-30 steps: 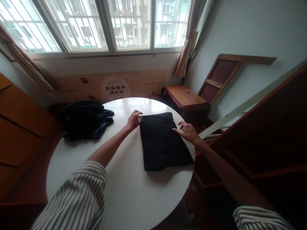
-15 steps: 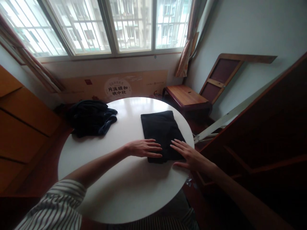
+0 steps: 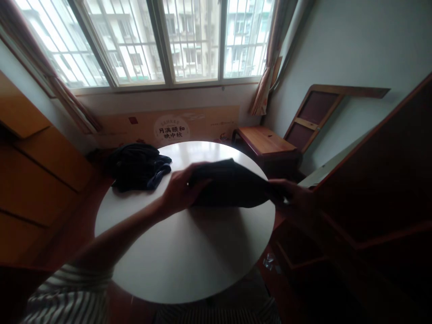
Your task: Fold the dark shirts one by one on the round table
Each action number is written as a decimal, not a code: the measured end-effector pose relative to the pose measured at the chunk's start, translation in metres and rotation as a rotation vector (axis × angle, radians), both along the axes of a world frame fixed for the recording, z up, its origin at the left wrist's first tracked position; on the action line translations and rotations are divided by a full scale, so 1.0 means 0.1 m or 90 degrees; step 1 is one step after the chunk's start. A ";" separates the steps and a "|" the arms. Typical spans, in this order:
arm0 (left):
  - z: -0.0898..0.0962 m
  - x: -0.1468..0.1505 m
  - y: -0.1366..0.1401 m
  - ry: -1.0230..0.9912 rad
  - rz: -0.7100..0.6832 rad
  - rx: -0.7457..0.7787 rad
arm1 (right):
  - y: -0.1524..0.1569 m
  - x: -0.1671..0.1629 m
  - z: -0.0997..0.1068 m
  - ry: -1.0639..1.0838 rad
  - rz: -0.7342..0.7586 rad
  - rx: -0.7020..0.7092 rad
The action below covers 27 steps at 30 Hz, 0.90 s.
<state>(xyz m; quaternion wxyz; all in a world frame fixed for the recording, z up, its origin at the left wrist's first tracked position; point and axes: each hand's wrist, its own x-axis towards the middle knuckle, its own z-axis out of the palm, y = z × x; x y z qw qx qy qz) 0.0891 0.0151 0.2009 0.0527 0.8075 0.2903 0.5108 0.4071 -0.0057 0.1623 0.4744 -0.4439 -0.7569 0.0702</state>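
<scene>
A folded black garment (image 3: 232, 184) is held up above the white round table (image 3: 162, 256), its shadow falling on the tabletop below. My left hand (image 3: 187, 186) grips its left end, with the thumb on the near side. At the other end, my right hand (image 3: 292, 195) is closed on the cloth, blurred and dark. Which kind of garment it is, I cannot tell. On the table's far left lies a crumpled heap of dark clothes (image 3: 138, 166), apart from both hands.
Behind the table stands a low wooden stool (image 3: 266, 139), beside a wooden frame with dark panels (image 3: 315, 112) against the wall. A dark wooden panel (image 3: 371, 198) rises close on the right. Orange cabinets (image 3: 43, 166) line the left side, and barred windows (image 3: 192, 40) the back.
Both hands lay flat with fingers spread on or beside the folded black garment. Now they grip its two ends, and it has been lifted off the table. The view has shifted slightly.
</scene>
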 end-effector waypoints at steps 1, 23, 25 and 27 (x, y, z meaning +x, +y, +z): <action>0.19 -0.01 0.00 -0.056 0.038 -0.017 | 0.05 -0.04 0.21 0.054 -0.031 0.018; -1.57 -1.05 1.86 -0.168 0.388 -0.492 | 2.28 -1.62 -0.66 0.062 0.059 -0.334; -1.56 -1.09 1.92 -0.128 0.412 -0.449 | 2.32 -1.60 -0.68 0.038 0.015 -0.299; -1.54 -1.11 1.95 -0.092 0.405 -0.405 | 2.26 -1.53 -0.69 -0.007 -0.045 -0.254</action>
